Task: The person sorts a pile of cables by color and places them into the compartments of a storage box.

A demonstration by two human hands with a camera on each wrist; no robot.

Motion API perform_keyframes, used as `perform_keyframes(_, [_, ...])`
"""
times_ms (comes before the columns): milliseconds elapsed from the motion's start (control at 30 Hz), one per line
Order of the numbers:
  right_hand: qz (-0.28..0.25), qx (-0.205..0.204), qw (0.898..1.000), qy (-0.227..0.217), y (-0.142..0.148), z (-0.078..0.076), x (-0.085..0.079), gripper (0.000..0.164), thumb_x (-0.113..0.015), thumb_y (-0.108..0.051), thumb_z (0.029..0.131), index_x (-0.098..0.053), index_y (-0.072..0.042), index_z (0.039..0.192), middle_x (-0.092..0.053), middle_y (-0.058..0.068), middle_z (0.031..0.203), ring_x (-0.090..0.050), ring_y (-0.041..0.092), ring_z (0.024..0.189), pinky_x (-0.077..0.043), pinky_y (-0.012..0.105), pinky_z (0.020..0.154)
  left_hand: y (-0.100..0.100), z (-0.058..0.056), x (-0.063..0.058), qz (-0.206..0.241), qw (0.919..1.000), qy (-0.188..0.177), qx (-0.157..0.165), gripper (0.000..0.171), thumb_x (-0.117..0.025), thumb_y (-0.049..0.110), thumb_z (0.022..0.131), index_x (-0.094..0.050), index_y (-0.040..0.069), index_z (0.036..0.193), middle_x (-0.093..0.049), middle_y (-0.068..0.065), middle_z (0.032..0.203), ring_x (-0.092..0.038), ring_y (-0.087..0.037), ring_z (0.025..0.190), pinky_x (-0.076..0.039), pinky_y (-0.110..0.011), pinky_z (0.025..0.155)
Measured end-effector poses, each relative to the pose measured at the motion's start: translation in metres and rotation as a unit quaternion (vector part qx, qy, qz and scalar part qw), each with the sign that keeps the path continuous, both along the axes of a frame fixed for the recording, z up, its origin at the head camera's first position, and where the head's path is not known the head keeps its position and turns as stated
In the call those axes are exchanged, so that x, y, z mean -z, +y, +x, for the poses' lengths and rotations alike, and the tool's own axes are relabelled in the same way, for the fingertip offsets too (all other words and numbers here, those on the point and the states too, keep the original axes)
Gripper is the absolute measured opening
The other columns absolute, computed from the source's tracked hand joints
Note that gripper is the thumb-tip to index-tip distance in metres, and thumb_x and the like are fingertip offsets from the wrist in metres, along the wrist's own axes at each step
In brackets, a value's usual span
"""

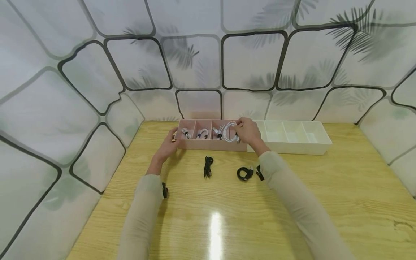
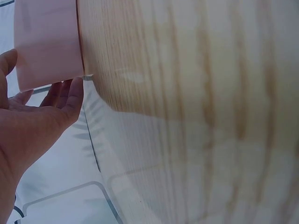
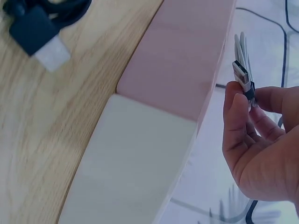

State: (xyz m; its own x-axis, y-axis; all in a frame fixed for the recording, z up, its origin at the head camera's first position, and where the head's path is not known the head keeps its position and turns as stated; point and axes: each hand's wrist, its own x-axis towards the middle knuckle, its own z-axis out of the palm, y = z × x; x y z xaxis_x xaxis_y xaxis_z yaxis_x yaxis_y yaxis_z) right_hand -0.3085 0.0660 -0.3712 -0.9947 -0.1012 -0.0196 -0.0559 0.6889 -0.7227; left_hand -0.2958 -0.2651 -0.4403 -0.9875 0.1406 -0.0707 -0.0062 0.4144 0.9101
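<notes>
My right hand (image 1: 248,130) pinches a coiled white USB cable (image 1: 230,131) above the right end of a pink divided box (image 1: 212,145). In the right wrist view the cable's metal plug (image 3: 240,71) and a dark tie show at the fingertips. At the pink box's left end, my left hand (image 1: 168,146) grips the corner, thumb on the front wall and fingers against the end wall (image 2: 49,44). Inside the box, separate compartments hold small bundled cables: a white one (image 1: 186,133), another pale one (image 1: 202,133), and a white one with a black tie (image 1: 218,133).
A white divided box (image 1: 292,148) stands end to end with the pink one, on its right. Nearer on the wooden table (image 1: 208,202) lie a bundled black cable (image 1: 208,167) and a coiled black cable (image 1: 244,174). A patterned cloth wall (image 1: 195,65) rises behind the boxes.
</notes>
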Motion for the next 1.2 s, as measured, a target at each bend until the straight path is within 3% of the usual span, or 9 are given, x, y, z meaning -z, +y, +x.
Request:
perform_keyframes(233, [0.002, 0.021, 1.000, 0.001, 0.012, -0.009, 0.002, 0.034, -0.046, -0.023, 0.100, -0.059, -0.005, 0.126, -0.066, 0.016, 0.113, -0.061, 0.020, 0.068, -0.046, 0.031, 0.055, 0.000, 0.001, -0.001, 0.002, 1.0000, 0.003, 0.001, 0.066, -0.046, 0.025, 0.106, -0.012, 0.010, 0.160, -0.029, -0.032, 0.152, -0.036, -0.045, 0.136, -0.040, -0.053, 0.101])
perform_keyframes(533, [0.013, 0.037, 0.999, -0.007, 0.019, -0.016, 0.003, 0.034, -0.046, -0.025, 0.100, -0.059, -0.007, 0.126, -0.067, 0.011, 0.089, -0.057, 0.017, 0.059, -0.042, 0.029, 0.050, 0.001, 0.000, -0.001, 0.001, 1.0000, -0.005, -0.003, 0.066, -0.046, 0.022, 0.105, -0.012, 0.011, 0.160, -0.025, -0.030, 0.155, -0.033, -0.045, 0.138, -0.037, -0.055, 0.104])
perform_keyframes(633, [0.021, 0.037, 0.999, -0.006, 0.019, -0.018, 0.004, 0.033, -0.047, -0.025, 0.100, -0.060, -0.007, 0.124, -0.067, 0.010, 0.084, -0.055, 0.016, 0.057, -0.040, 0.029, 0.048, 0.003, 0.003, -0.010, 0.005, 0.9998, -0.020, -0.001, 0.067, -0.047, 0.023, 0.105, -0.011, 0.010, 0.160, -0.023, -0.030, 0.156, -0.032, -0.046, 0.139, -0.037, -0.056, 0.104])
perform_keyframes(767, [0.022, 0.036, 0.999, -0.005, 0.018, -0.020, 0.005, 0.032, -0.047, -0.024, 0.100, -0.060, -0.006, 0.124, -0.068, 0.012, 0.092, -0.057, 0.017, 0.060, -0.040, 0.029, 0.049, 0.002, 0.002, -0.009, 0.002, 0.9998, -0.020, -0.005, 0.066, -0.047, 0.022, 0.105, -0.011, 0.012, 0.160, -0.026, -0.029, 0.155, -0.033, -0.045, 0.139, -0.037, -0.056, 0.104])
perform_keyframes(833, [0.020, 0.036, 0.999, -0.005, 0.018, -0.021, 0.006, 0.032, -0.047, -0.024, 0.100, -0.060, -0.007, 0.124, -0.068, 0.014, 0.098, -0.058, 0.020, 0.064, -0.041, 0.030, 0.051, 0.000, -0.001, -0.001, -0.002, 0.9999, -0.008, -0.010, 0.066, -0.047, 0.023, 0.105, -0.012, 0.014, 0.160, -0.028, -0.028, 0.155, -0.034, -0.043, 0.138, -0.038, -0.056, 0.103])
perform_keyframes(1200, [0.047, 0.007, 0.999, -0.003, 0.015, -0.026, 0.013, 0.034, -0.053, -0.029, 0.101, -0.061, -0.006, 0.125, -0.065, 0.017, 0.121, -0.066, 0.031, 0.090, -0.050, 0.040, 0.067, 0.001, -0.002, 0.000, -0.003, 0.9998, -0.017, -0.012, 0.066, -0.046, 0.021, 0.106, -0.011, 0.014, 0.161, -0.026, -0.026, 0.157, -0.033, -0.042, 0.140, -0.038, -0.055, 0.105])
